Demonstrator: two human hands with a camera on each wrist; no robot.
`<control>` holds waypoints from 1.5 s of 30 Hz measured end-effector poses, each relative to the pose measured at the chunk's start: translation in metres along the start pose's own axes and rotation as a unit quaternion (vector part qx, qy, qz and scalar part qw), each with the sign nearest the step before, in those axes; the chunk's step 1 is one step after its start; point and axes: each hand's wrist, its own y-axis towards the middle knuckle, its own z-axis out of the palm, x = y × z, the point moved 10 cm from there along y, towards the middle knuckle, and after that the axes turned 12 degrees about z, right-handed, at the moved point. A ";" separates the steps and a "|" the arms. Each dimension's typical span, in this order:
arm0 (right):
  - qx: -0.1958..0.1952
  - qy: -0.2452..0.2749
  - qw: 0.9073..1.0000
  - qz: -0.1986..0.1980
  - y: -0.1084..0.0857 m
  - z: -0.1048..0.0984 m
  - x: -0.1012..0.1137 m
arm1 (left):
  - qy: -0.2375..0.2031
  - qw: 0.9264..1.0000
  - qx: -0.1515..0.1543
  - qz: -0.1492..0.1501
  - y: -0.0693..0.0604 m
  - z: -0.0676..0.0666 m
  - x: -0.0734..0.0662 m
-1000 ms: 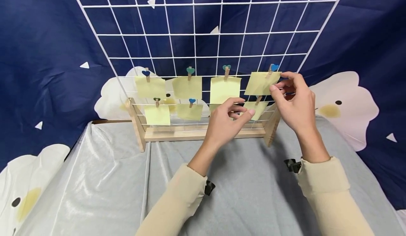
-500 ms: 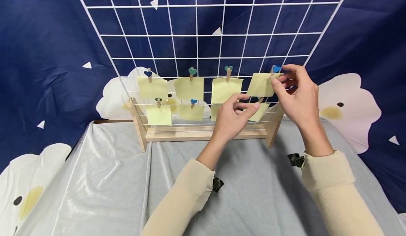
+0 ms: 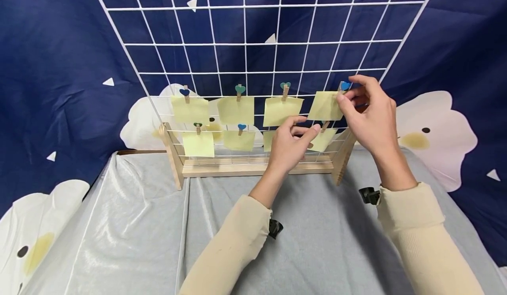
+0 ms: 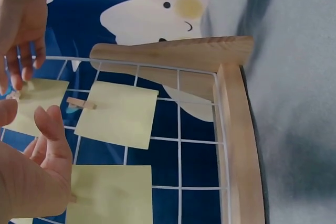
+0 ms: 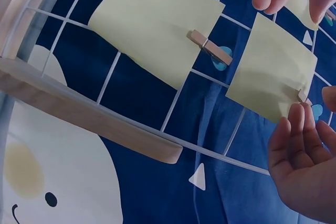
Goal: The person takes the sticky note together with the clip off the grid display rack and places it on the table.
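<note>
A white wire grid (image 3: 245, 44) holds two rows of yellow notes clipped with heart-topped wooden pegs. At the upper right, my right hand (image 3: 370, 121) has its thumb and fingers around the blue-heart clip (image 3: 345, 86) on a slightly tilted note (image 3: 325, 105). That clip (image 5: 303, 96) shows by the fingertips in the right wrist view. My left hand (image 3: 289, 147), thumb and fingers apart with nothing between them, is in front of the lower row, partly covering a note (image 3: 268, 140). Left of it, in the left wrist view, is the left hand (image 4: 39, 177).
Wooden feet and a crossbar (image 3: 222, 170) support the grid on a grey cloth (image 3: 130, 224). Behind hangs a dark blue curtain (image 3: 51, 88) with white cartoon shapes. More yellow notes (image 3: 198, 144) hang on the left.
My right hand has shifted up from the note's edge towards its clip. My left hand has moved slightly right overall, then a little back left. The head view has shifted slightly.
</note>
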 end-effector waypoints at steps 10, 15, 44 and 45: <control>0.013 -0.021 1.000 -0.010 0.003 0.004 0.004 | 0.008 1.000 -0.002 -0.005 0.003 0.003 0.004; 0.015 -0.025 0.999 -0.013 0.005 0.005 0.006 | 0.007 1.000 -0.014 -0.010 0.002 0.003 0.005; -0.019 -0.009 1.000 -0.022 0.010 0.000 0.004 | -0.072 0.996 -0.043 -0.003 0.008 0.018 -0.002; -0.019 -0.007 1.000 -0.022 0.010 0.000 0.004 | -0.076 0.996 -0.048 -0.003 0.008 0.018 -0.002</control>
